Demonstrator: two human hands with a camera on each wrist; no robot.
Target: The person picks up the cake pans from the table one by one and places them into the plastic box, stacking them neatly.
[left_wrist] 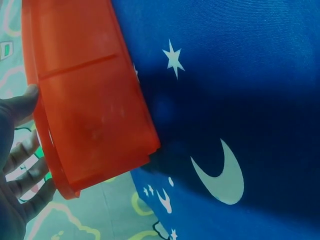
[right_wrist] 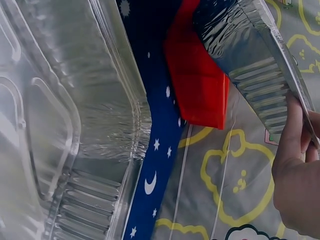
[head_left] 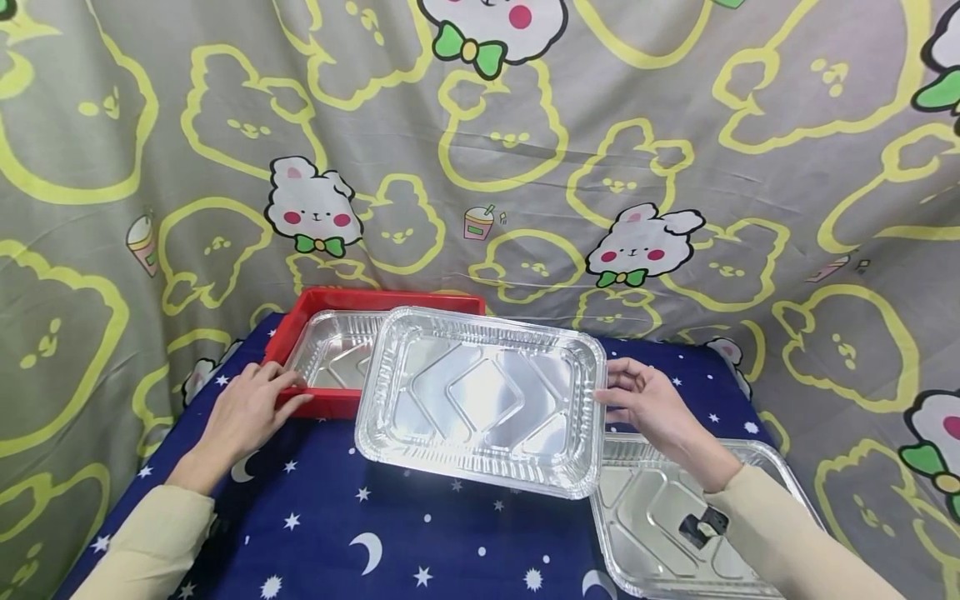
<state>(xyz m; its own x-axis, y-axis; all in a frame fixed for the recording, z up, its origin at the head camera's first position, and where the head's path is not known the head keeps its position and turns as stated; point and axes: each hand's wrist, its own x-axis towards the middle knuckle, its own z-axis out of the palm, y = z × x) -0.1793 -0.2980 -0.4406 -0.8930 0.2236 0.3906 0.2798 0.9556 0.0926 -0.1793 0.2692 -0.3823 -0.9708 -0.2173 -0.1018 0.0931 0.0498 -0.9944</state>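
Note:
My right hand [head_left: 645, 404] pinches the right edge of a foil tray [head_left: 487, 400], which is held up and tilted above the table. In the right wrist view, that foil tray [right_wrist: 250, 70] shows its ribbed outer side, with the thumb against it just under the rim. At the front left corner of a red plastic bin [head_left: 330, 404], my left hand [head_left: 251, 404] grips the rim. The left wrist view has the thumb on the rim of the red bin [left_wrist: 90, 100] and the fingers spread along its edge. Inside the bin lies another foil tray [head_left: 337, 350], partly hidden by the raised one.
A third foil tray [head_left: 645, 500] lies at the front right under my right forearm; a small dark patch in it is unclear. A blue cloth [head_left: 322, 508] with moons and stars covers the table. Behind hangs a grey patterned curtain [head_left: 405, 125].

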